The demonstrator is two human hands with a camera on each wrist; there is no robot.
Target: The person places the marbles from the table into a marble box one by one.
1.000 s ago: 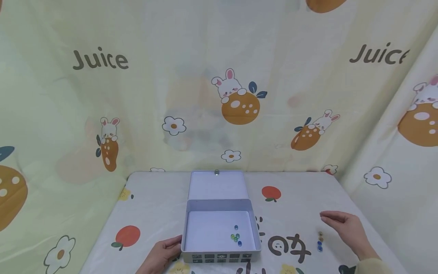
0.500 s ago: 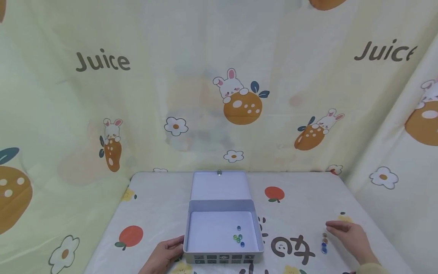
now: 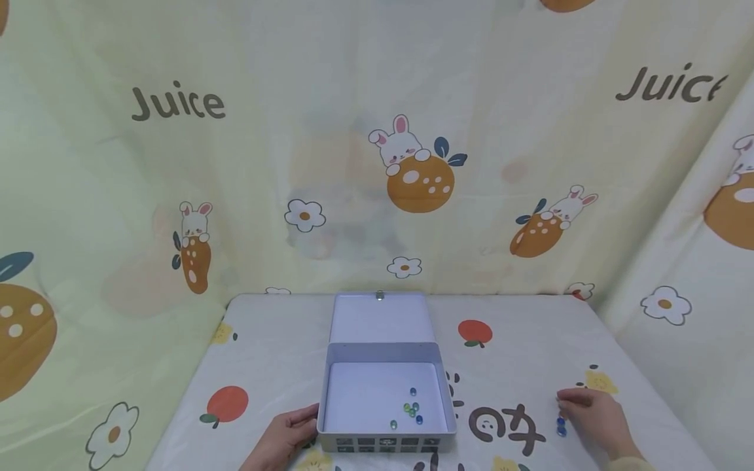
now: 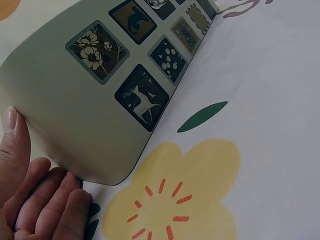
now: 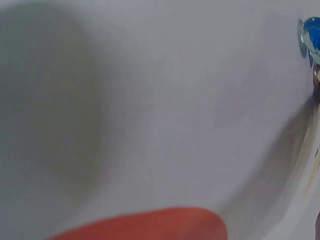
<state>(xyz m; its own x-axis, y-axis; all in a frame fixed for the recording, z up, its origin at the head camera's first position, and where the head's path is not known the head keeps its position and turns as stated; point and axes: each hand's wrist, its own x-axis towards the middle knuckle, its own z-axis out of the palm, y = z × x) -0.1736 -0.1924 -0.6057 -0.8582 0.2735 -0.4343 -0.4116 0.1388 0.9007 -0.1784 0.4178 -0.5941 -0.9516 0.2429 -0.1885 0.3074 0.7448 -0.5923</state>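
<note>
A pale metal tin box point(image 3: 387, 444) stands with its lid point(image 3: 381, 317) folded back. Its front carries dark picture squares, and several blue and green glass marbles point(image 3: 413, 411) lie in its right half. My left hand point(image 3: 284, 437) rests against the tin's left side near the front corner; in the left wrist view its thumb point(image 4: 12, 145) touches the wall. On the right, my right hand point(image 3: 597, 418) reaches down over a short row of marbles, fingertips right at its far end. Blue marbles point(image 3: 561, 428) show there, and the hand hides the others. Whether it pinches one I cannot tell.
A white cloth point(image 3: 518, 366) printed with fruit, flowers and dark lettering covers the table. Behind it hangs a printed curtain point(image 3: 353, 163), with another curtain side point(image 3: 665, 353) at the right. In the right wrist view a blue marble point(image 5: 312, 35) shows at the edge.
My right hand has come down and nearer to the marble row, covering its brownish marbles. A green marble now shows near the tin's front wall. The left hand keeps its place at the tin.
</note>
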